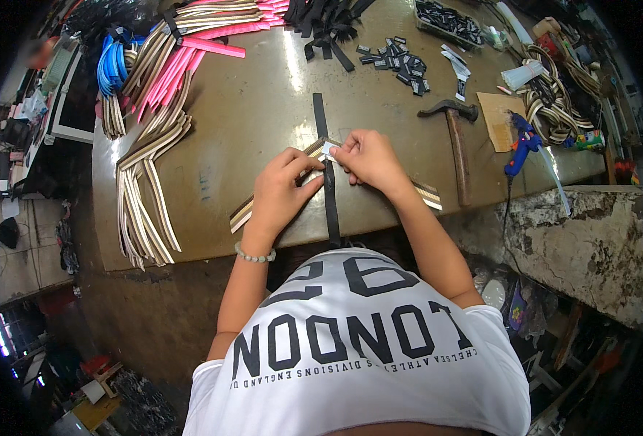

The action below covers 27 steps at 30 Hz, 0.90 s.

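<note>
Both the left hand and right hand have fingers pinched shut on a small white tag over the black strap.

You're in a strap-making workshop: around the hammer on the worn counter lie a blue glue gun just right, striped webbing bundles far left, black tabs above.

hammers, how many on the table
1: the hammer lies on the workbench, right of the right hand, beside the blue glue gun. Others may be hidden under clutter.
</note>
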Each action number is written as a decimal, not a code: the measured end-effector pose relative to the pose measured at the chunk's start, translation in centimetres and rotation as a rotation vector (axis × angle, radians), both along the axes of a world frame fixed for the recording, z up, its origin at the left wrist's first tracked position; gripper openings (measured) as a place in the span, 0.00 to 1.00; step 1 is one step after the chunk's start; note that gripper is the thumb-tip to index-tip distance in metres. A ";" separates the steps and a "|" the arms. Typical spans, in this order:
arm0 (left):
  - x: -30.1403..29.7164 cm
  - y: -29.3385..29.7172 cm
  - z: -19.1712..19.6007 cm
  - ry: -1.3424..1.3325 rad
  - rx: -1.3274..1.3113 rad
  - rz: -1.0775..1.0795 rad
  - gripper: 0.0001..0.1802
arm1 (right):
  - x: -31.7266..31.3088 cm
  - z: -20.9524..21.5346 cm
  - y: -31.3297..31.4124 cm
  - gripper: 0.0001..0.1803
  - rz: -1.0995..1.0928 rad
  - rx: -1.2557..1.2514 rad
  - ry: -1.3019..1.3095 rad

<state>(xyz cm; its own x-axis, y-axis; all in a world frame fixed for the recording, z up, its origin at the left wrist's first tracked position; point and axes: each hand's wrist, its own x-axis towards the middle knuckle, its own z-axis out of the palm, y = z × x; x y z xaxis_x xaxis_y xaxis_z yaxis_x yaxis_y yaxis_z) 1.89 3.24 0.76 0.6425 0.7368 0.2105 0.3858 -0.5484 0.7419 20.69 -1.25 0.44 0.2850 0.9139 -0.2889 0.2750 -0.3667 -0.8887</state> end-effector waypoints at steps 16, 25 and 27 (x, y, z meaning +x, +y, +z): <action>2.4 1.6 -0.7 0.073 -0.169 0.270 0.09 | -0.5 1.2 -0.9 0.09 0.056 0.216 -0.321; 2.4 0.5 -1.2 0.169 0.055 0.270 0.09 | 1.6 -0.3 4.7 0.11 0.266 0.428 -0.423; 2.3 0.2 -1.3 0.091 0.047 0.261 0.13 | 2.0 -1.4 5.7 0.09 0.198 0.249 -0.042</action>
<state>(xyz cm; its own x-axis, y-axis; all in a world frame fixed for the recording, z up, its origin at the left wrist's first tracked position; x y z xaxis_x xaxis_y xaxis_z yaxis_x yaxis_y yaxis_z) 4.21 3.41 -0.54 0.4501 0.8706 0.1986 0.5822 -0.4547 0.6740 22.69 4.45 -0.96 0.1017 0.9940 -0.0413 0.3575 -0.0753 -0.9309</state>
